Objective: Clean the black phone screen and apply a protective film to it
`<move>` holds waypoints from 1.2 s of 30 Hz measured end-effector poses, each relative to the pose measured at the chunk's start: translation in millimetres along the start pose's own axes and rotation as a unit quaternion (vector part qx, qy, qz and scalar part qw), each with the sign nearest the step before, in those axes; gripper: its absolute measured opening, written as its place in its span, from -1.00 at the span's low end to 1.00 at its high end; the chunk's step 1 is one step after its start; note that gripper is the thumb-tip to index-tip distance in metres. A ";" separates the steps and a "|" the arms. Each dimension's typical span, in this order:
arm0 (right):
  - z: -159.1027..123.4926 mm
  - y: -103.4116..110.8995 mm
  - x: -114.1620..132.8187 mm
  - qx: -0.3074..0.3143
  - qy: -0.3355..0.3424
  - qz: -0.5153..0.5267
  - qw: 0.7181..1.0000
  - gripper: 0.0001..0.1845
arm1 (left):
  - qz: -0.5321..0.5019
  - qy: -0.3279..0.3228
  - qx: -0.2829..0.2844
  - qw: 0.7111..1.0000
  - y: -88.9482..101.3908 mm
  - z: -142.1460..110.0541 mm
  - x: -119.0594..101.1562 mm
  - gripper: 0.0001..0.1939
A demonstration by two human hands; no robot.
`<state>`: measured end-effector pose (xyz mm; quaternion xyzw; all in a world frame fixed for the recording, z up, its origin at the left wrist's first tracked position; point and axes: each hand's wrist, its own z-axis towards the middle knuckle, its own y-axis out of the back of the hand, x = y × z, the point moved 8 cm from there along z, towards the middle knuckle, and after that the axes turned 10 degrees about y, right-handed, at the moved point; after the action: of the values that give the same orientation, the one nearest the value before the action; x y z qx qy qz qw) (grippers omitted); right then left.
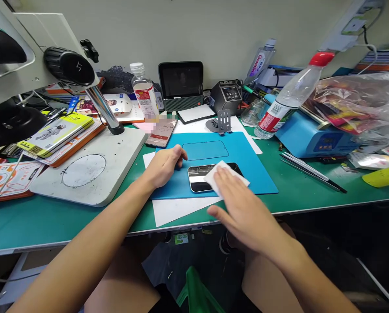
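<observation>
A phone (199,178) lies flat on a blue mat (246,152) on the green bench. My right hand (240,204) lies flat, fingers stretched, pressing a white wipe (223,174) onto the phone's right half. My left hand (165,165) rests on the mat at the phone's left end with fingers curled loosely; I cannot make out anything in them. White paper (175,208) sticks out from under the mat near the bench edge.
A microscope base (86,169) and post stand at left beside stacked boxes (57,134). A second phone (162,132), water bottles (145,93) (289,98), a small screen (181,84), a soldering station (229,93), a blue machine (308,134) and tweezers (312,171) ring the mat.
</observation>
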<state>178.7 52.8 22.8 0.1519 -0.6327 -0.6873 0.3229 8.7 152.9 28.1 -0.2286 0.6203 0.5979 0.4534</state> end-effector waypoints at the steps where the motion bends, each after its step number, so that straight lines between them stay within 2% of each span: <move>1: 0.5 1.5 -9.9 0.004 -0.017 -0.006 1.000 -0.01 | 0.001 -0.001 0.001 1.000 -0.2 0.7 -0.4 -0.24; 3: 12.6 0.7 -21.3 0.014 -0.055 -0.012 0.998 0.06 | 0.002 0.000 0.000 1.000 0.3 1.3 -0.6 -0.24; 6: 45.6 -6.4 -7.5 0.013 -0.079 0.005 0.997 0.15 | -0.007 0.005 -0.012 1.000 3.1 0.2 0.3 -0.23; 9: 68.1 -14.7 30.4 0.011 -0.015 0.045 0.999 0.18 | -0.020 0.005 -0.020 1.000 5.2 -1.8 0.4 -0.22; 12: 54.1 -15.6 45.6 0.016 0.041 0.049 0.998 0.12 | -0.021 0.013 -0.021 0.999 5.2 -2.6 1.0 -0.21; 14: 29.8 -11.7 32.3 0.025 0.043 0.034 0.998 0.04 | -0.017 0.013 -0.019 1.000 4.4 -2.4 0.8 -0.22; 17: 0.5 -1.4 -7.9 0.026 -0.007 -0.006 1.000 0.00 | -0.011 0.003 -0.011 1.000 2.5 -0.8 0.0 -0.23; 20: 5.0 1.0 -32.1 0.032 -0.069 -0.020 0.997 0.08 | -0.006 -0.003 -0.008 1.000 1.7 0.9 0.6 -0.24; 22: 23.5 -3.3 -25.7 0.036 -0.089 -0.016 0.995 0.16 | -0.008 -0.002 -0.011 1.000 2.3 0.9 1.7 -0.25; 25: 48.1 -11.3 5.9 0.032 -0.064 0.007 0.997 0.21 | -0.018 0.003 -0.020 1.000 4.4 -0.8 3.3 -0.25; 28: 40.1 -13.7 28.1 0.032 0.001 0.023 0.999 0.16 | -0.022 0.005 -0.025 0.999 5.8 -2.1 3.9 -0.25; 31: 8.6 -8.4 16.1 0.041 0.052 0.007 0.998 0.07 | -0.019 0.008 -0.019 1.000 4.8 -1.2 3.5 -0.26; 33: -4.0 -1.3 -6.7 0.026 0.028 -0.013 0.999 0.05 | -0.015 0.005 -0.011 1.000 3.1 0.2 2.1 -0.27; 35: -0.6 1.1 -21.4 0.019 -0.017 -0.024 0.999 0.08 | -0.011 0.002 -0.004 1.000 1.6 1.4 0.4 -0.29; 36: 6.6 0.2 -21.3 0.017 -0.035 -0.023 0.999 0.11 | -0.010 0.002 -0.002 1.000 1.2 1.6 -0.1 -0.30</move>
<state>190.6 71.5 19.8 0.1475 -0.6517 -0.6885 0.2821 8.2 154.7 29.1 -0.2366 0.6174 0.5944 0.4578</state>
